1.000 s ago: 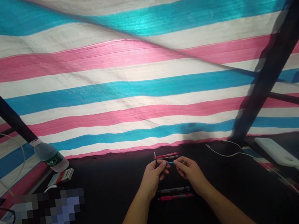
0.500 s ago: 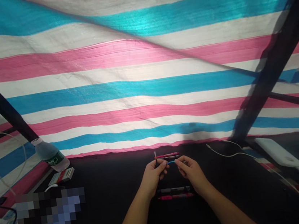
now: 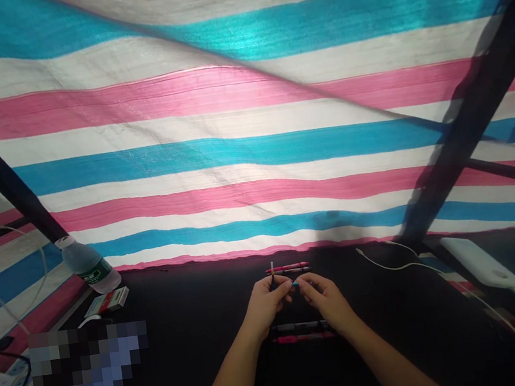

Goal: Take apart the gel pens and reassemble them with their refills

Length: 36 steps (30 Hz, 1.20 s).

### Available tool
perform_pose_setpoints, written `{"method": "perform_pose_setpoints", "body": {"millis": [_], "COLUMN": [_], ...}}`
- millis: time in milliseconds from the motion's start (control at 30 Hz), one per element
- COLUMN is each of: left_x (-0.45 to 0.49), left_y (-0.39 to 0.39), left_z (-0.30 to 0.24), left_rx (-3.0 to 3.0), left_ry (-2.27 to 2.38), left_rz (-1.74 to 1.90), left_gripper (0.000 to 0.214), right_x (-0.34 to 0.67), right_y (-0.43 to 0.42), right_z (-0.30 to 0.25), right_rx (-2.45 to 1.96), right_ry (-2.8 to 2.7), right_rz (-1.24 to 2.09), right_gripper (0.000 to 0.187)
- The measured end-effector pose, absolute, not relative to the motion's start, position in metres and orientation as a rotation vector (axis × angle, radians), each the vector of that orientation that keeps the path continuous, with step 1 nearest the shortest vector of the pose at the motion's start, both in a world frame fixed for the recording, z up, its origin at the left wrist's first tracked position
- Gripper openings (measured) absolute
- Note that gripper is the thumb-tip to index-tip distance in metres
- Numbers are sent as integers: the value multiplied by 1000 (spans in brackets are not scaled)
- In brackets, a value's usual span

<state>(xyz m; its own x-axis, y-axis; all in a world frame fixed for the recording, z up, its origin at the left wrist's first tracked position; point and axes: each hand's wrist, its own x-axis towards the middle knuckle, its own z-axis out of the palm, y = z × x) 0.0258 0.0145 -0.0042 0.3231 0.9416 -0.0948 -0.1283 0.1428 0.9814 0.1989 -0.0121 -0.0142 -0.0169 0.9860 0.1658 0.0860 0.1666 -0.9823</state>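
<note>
Two bare hands work close together at lower centre of the head view, almost touching. The left hand (image 3: 266, 304) pinches a thin dark pen with a pale upright tip (image 3: 272, 269), while the right hand (image 3: 327, 301) pinches a slim blue-tipped piece (image 3: 295, 283). A pink-and-black pen (image 3: 287, 268) and a pink marker (image 3: 303, 337) lie on the black tabletop (image 3: 198, 325) beyond and below. Short fingertip grips look like a good steady way to work.

bare left hand (image 3: 265, 308), bare right hand (image 3: 327, 300), slim tapering forearms (image 3: 231, 378)

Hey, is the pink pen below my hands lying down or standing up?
Lying down: the pink pen rests lengthwise on the black tabletop, parallel to a dark pen just beyond it.
</note>
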Motion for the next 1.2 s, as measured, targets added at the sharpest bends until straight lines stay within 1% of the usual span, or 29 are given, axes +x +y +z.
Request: {"method": "perform_pose_setpoints", "body": {"millis": [100, 200, 300, 400, 567, 767, 867, 1033, 1100, 1200], "left_x": [25, 25, 26, 27, 26, 24, 25, 26, 25, 24], "left_y": [15, 16, 15, 15, 15, 16, 16, 18, 19, 18], "left_z": [-4, -3, -2, -1, -2, -3, -3, -9, -10, -8], "left_rx": [1157, 1146, 1135, 1139, 1150, 1080, 1100, 1164, 1219, 1409], "left_ry": [908, 910, 925, 924, 917, 870, 844, 871, 899, 925], "left_rz": [988, 1006, 1008, 1006, 1007, 1147, 1115, 1118, 1128, 1126], "left_gripper": [40, 38, 38, 37, 36, 38, 41, 36, 37, 40], "right_x": [202, 207, 211, 211, 206, 200, 197, 200, 204, 210], "right_y": [-12, -9, -5, -4, -9, -9, -12, -12, -9, -5], "right_z": [-11, -13, -19, -19, -8, -13, -13, -9, -11, -16], "right_rx": [-1121, -1179, -1128, -1041, -1090, -1057, -986, -972, -976, -943], "right_ry": [-1319, -1186, -974, -924, -1072, -1265, -1398, -1342, -1286, -1212], "right_rz": [913, 783, 834, 868, 923, 1210, 1293, 1202, 1147, 1091], "right_gripper": [43, 41, 40, 37, 36, 39, 36, 22, 16, 19]}}
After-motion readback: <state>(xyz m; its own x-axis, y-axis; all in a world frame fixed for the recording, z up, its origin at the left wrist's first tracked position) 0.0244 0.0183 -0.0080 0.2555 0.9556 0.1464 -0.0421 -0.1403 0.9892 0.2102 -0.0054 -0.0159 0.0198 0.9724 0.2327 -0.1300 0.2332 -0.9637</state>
